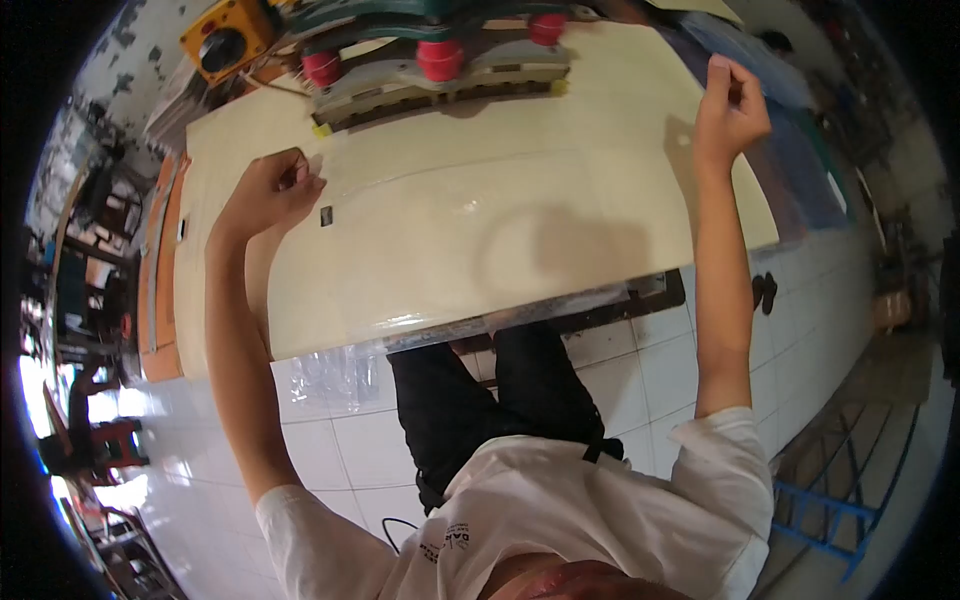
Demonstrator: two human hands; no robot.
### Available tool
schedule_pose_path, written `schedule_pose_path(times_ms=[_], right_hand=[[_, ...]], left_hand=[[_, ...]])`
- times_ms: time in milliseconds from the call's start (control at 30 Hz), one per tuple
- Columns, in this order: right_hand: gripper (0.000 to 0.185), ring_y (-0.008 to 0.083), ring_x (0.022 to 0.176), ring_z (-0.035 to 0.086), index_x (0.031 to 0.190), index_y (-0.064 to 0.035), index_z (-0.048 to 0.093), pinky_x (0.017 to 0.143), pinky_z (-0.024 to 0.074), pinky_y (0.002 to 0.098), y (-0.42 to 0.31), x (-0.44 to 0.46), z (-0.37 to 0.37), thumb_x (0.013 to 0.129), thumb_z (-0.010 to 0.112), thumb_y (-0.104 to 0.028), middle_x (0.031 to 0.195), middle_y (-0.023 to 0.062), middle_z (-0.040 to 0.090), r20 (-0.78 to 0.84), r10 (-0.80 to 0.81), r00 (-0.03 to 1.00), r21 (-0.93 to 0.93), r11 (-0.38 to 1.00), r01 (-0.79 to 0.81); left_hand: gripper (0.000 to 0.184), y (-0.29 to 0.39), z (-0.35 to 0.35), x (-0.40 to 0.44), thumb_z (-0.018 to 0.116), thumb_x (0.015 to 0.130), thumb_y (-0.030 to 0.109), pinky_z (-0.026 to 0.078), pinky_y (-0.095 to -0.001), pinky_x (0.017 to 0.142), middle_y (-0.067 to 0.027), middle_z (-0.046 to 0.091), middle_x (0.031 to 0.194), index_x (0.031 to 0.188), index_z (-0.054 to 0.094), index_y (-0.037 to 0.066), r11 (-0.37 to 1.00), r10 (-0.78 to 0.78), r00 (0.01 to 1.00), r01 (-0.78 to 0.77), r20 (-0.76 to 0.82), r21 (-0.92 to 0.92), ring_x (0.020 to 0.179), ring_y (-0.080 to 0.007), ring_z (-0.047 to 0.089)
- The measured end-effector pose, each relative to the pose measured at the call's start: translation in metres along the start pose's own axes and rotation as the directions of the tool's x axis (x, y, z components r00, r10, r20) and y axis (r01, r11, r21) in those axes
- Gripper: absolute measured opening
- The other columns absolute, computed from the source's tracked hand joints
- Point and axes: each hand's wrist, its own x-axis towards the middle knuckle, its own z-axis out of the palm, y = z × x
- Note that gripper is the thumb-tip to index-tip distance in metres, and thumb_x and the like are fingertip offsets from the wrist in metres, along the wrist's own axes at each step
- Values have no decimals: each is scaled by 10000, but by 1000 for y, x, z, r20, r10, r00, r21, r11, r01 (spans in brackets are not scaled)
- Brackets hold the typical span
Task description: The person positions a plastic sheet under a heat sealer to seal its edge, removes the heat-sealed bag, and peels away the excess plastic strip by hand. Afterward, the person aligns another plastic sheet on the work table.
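A clear plastic sheet (468,206) lies over the cream-coloured work surface (620,90), showing by its glare and a faint far edge. My left hand (272,190) is closed, fingers curled together, over the left part of the surface beside the sheet. Whatever is between those fingertips is too small to tell. Just right of it sits a small dark rectangular piece (326,216). At the right edge of the surface, my right hand (735,115) is raised with thumb and fingers curled together, near a stack of clear bluish plastic (800,165). Its grip's content cannot be made out.
A green machine bar with red knobs (440,60) spans the back of the surface. A yellow control box with a black knob (220,45) stands at back left. Crumpled clear plastic (335,380) hangs off the front edge. A blue metal rack (825,520) stands at lower right.
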Motion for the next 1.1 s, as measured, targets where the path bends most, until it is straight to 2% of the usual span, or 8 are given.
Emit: schedule_pose_path(times_ms=[67, 200, 300, 367, 433, 567, 667, 1100], right_hand=[[150, 81, 764, 606, 924, -12, 766, 736, 477, 238, -10, -6, 3, 928, 741, -159, 808, 48, 710, -35, 217, 976, 234, 951, -203], [159, 86, 781, 621, 953, -1, 760, 738, 499, 261, -24, -25, -73, 921, 737, -155, 824, 36, 717, 281, 197, 939, 32, 976, -214], [158, 101, 814, 657, 967, 1, 759, 779, 525, 270, -43, -53, -115, 919, 741, -149, 845, 40, 733, 450, 191, 872, -211, 972, -104], [159, 112, 822, 673, 969, 6, 758, 792, 534, 274, -41, -68, -133, 919, 740, -144, 858, 51, 741, 457, 268, 848, -204, 960, -193], [159, 122, 831, 689, 971, 10, 757, 806, 543, 277, -35, -80, -143, 920, 739, -139, 870, 61, 750, 468, 347, 813, -199, 937, -286], [137, 151, 805, 702, 961, 1, 759, 792, 551, 281, -29, -85, -138, 917, 738, -126, 882, 89, 758, 382, 417, 824, -165, 909, -384], [108, 207, 781, 714, 933, -18, 755, 770, 562, 296, -28, -90, -132, 922, 724, -120, 880, 98, 751, 361, 315, 878, -272, 936, -224], [97, 245, 823, 694, 954, -35, 747, 752, 546, 338, -29, -90, -140, 919, 724, -123, 899, 91, 729, 426, 262, 866, -243, 955, -169]], left_hand=[[262, -4, -8, 2, 793, 890, 254, 519, -330, 696, -91, 656, 810, 978, 666, 42, 998, -16, 1000, 16, -7, 67, 746, -189, 620], [249, 38, 17, -57, 734, 930, 192, 529, -375, 817, -140, 688, 953, 1065, 656, -3, 976, 212, 950, -195, -228, 97, 897, -271, 678], [251, 66, 31, -121, 727, 942, 206, 525, -369, 857, -146, 697, 984, 1043, 663, -15, 992, 67, 891, -13, -448, 123, 947, -279, 687], [248, 61, 40, -148, 722, 953, 218, 531, -354, 845, -127, 701, 956, 1022, 667, -14, 992, 29, 858, 39, -514, 121, 915, -252, 695], [246, 43, 45, -165, 708, 995, 240, 484, -266, 777, -47, 660, 873, 981, 661, -1, 966, -259, 742, 187, -618, -180, 830, -131, 623], [236, -10, 62, -172, 702, 1005, 231, 454, -223, 706, 10, 653, 848, 964, 667, 1, 937, -271, 706, 39, -655, -346, 772, -60, 584], [178, -7, 66, -171, 672, 1026, 171, 431, -209, 715, 27, 631, 867, 995, 664, -4, 854, -356, 684, -38, -637, -518, 794, -51, 560], [182, 2, 68, -173, 687, 1008, 162, 431, -214, 689, 17, 642, 844, 990, 671, -18, 861, -352, 673, -40, -651, -507, 784, -48, 559]])
